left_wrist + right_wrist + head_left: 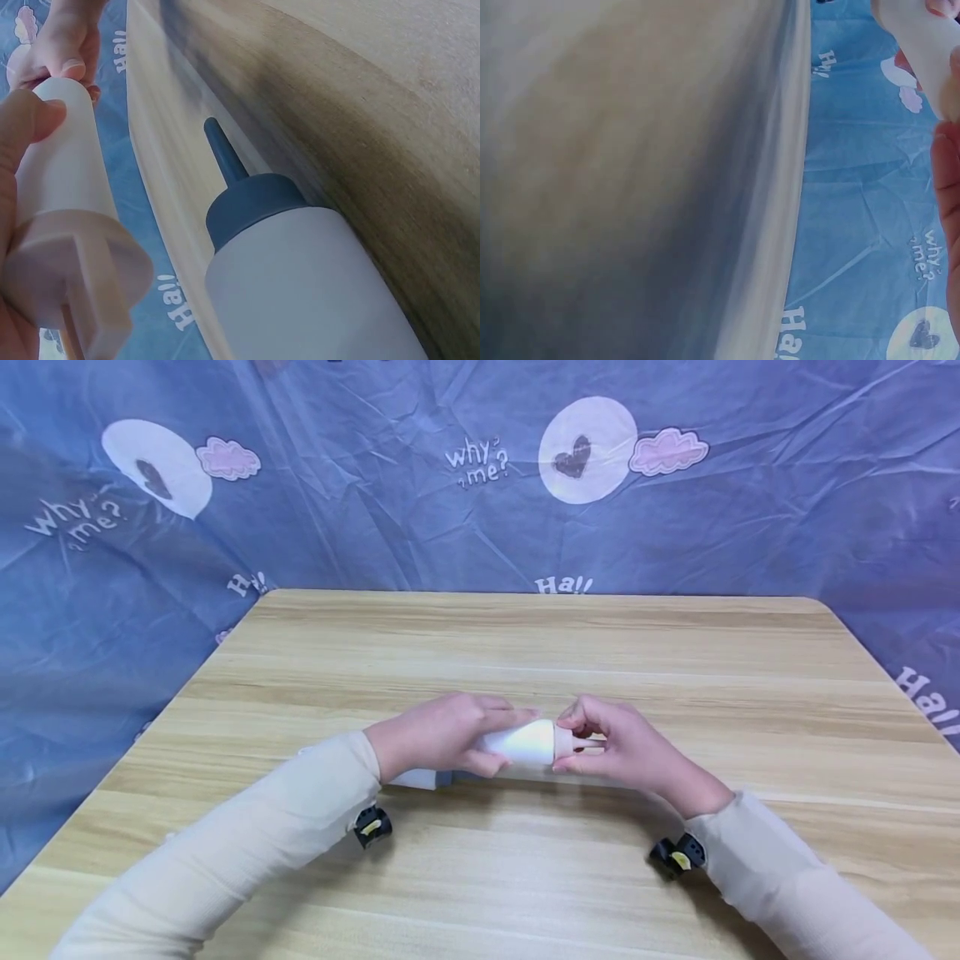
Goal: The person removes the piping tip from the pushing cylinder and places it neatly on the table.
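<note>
My left hand (450, 731) grips a white tube (528, 742) around its body, holding it sideways above the table. The fingers of my right hand (626, 743) pinch the beige cap (563, 743) at its right end, where a slim stem sticks out toward the palm. In the left wrist view the tube's near end carries a beige end piece (90, 262) with a raised bar and a thin rod. Below the left hand is a white squeeze bottle (300, 285) with a dark blue nozzle cap (255, 202); in the head view that hand partly hides it.
The wood-grain table (480, 877) extends around both hands. Behind it hangs a blue printed cloth (420, 510). A black wrist camera (372, 827) sits under the left sleeve, and another camera (677, 857) under the right.
</note>
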A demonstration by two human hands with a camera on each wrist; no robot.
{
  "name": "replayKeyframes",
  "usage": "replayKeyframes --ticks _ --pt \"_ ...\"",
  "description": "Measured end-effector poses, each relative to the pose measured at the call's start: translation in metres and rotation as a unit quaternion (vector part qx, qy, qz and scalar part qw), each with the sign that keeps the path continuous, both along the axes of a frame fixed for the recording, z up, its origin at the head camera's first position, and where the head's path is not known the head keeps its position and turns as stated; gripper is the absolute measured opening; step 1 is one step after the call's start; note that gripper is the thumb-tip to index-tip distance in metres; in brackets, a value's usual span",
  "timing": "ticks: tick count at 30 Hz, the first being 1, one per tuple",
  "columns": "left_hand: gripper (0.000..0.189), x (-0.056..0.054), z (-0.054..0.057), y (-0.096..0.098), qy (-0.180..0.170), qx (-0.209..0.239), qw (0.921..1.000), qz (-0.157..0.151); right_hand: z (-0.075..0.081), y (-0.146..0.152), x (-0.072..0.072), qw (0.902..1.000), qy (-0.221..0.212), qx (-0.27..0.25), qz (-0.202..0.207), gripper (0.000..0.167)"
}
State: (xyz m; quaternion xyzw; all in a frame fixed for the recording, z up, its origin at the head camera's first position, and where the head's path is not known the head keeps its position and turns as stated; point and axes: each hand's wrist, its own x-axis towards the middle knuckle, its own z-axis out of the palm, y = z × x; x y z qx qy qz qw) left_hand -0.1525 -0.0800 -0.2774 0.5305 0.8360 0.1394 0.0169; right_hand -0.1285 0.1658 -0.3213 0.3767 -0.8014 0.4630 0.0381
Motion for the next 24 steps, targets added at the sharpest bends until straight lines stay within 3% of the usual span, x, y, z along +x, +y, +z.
replayKeyframes --ticks 3,7,15,20,24 --pt "0.059 -0.0002 0.0009 -0.0002 -0.008 0.001 1.0000 -0.001 -0.0018 -0.0003 0.0005 0.9987 0.049 -0.005 0.012 0.033" --pt "0.058 -0.0005 0.0010 -0.0013 -0.028 0.007 0.9996 -0.001 -0.0016 -0.0014 -0.0001 0.9892 0.143 -0.001 0.032 0.038" --pt "0.057 -0.0017 0.0042 -0.0038 -0.032 0.022 0.9991 -0.015 -0.0007 -0.0033 0.0008 0.9757 0.218 -0.006 0.021 0.025" --pt "0.057 -0.0007 0.0062 -0.0061 -0.022 0.008 0.9997 -0.011 0.0008 -0.0044 0.0028 0.9803 0.197 0.000 0.006 0.033" --pt "0.058 0.0009 0.0043 -0.0080 -0.007 0.008 0.9999 -0.008 0.0023 -0.0033 0.0056 0.9923 0.124 0.004 -0.002 0.036"
